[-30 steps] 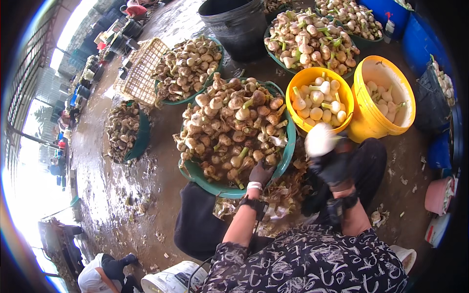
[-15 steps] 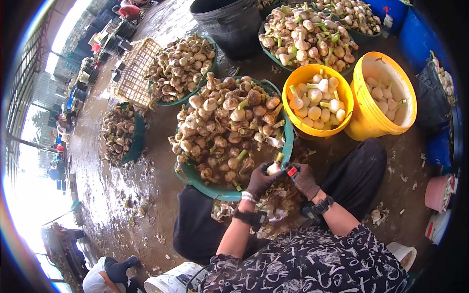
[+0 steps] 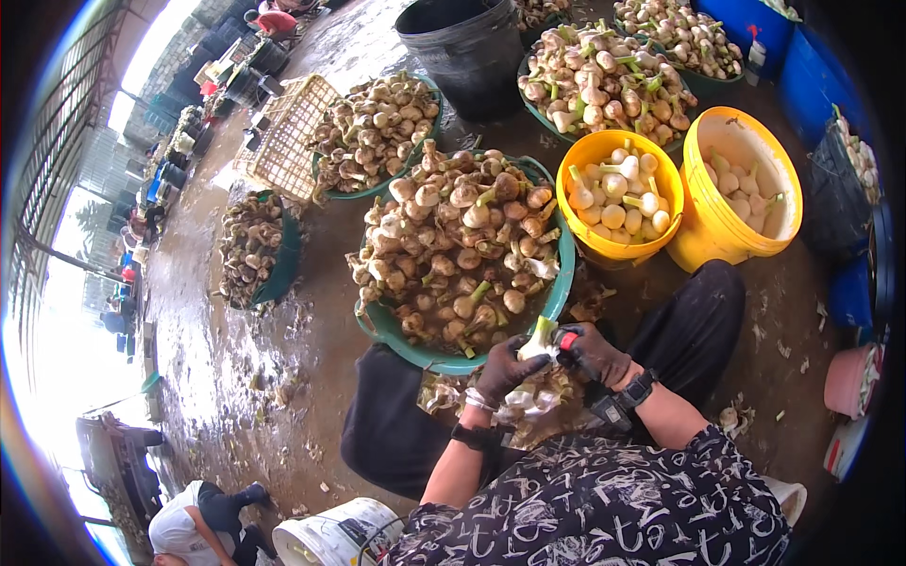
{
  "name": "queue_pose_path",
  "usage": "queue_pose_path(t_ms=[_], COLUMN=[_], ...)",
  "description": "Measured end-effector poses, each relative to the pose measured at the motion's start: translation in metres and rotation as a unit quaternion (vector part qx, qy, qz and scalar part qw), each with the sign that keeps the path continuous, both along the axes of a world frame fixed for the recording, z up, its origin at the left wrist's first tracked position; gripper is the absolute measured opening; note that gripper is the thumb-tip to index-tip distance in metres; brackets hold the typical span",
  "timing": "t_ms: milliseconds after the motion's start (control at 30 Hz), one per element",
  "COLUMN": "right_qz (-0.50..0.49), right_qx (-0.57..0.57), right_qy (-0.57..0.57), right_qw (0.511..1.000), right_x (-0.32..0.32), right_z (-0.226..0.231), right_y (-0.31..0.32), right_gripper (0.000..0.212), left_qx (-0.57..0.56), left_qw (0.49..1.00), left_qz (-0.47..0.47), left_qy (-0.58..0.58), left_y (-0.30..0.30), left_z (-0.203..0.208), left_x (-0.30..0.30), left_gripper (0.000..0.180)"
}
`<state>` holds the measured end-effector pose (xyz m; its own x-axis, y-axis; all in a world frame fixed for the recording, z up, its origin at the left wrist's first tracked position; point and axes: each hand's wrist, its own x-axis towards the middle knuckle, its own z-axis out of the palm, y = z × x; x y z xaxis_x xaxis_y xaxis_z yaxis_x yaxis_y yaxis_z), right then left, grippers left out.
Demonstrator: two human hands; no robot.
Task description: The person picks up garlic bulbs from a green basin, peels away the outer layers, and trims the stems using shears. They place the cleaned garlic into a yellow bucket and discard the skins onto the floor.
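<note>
Low over the near rim of a green basin [image 3: 564, 269], my gloved left hand [image 3: 503, 373] is closed around a garlic bulb [image 3: 538, 343], its cut green stem pointing up. My gloved right hand [image 3: 601, 355] grips a small tool with a red end [image 3: 566, 341] right beside the bulb; its blade or working end cannot be made out. Unpeeled brownish garlic [image 3: 444, 241] fills the basin, some of it sitting in murky water. Cleaner white bulbs lie in a yellow bucket [image 3: 625, 253] and in a second, tilted yellow bucket [image 3: 710, 247] to the right.
More garlic-filled basins stand beyond, with a black tub [image 3: 462, 66] and a white plastic crate [image 3: 283, 141]. Peelings [image 3: 528, 401] litter the wet floor between my knees. A white bucket [image 3: 335, 533] stands at my lower left, near a bent-over person [image 3: 193, 528].
The view has shifted slightly. The garlic bulb shows more plainly now, with its stem turned upward, and the red-ended tool has come close against it.
</note>
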<state>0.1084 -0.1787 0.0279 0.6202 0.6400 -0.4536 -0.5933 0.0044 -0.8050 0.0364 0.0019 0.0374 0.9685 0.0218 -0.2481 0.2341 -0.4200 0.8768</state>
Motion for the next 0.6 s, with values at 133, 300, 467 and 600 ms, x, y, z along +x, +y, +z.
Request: queue_pose_path(t_ms=[133,300,467,600], right_qz=[-0.097,0.0,0.059,0.093], right_qx=[0.003,0.049,-0.069,-0.002], right_qy=[0.182,0.09,0.01,0.043], right_qw=[0.978,0.995,0.996,0.995], right_x=[-0.014,-0.016,-0.009,-0.002], right_z=[0.02,0.017,-0.01,0.023], right_y=[0.008,0.003,0.0,-0.001], right_gripper=[0.039,0.044,0.037,0.041], left_qx=[-0.182,-0.15,-0.06,-0.261], left_qw=[0.98,0.979,0.996,0.939], left_qz=[0.084,0.13,0.07,0.186], left_qy=[0.019,-0.046,0.014,0.127], left_y=[-0.015,-0.021,-0.012,0.007], left_z=[-0.004,-0.002,0.0,-0.024], left_x=[-0.007,-0.012,-0.014,-0.022], left_gripper=[0.048,0.046,0.03,0.024])
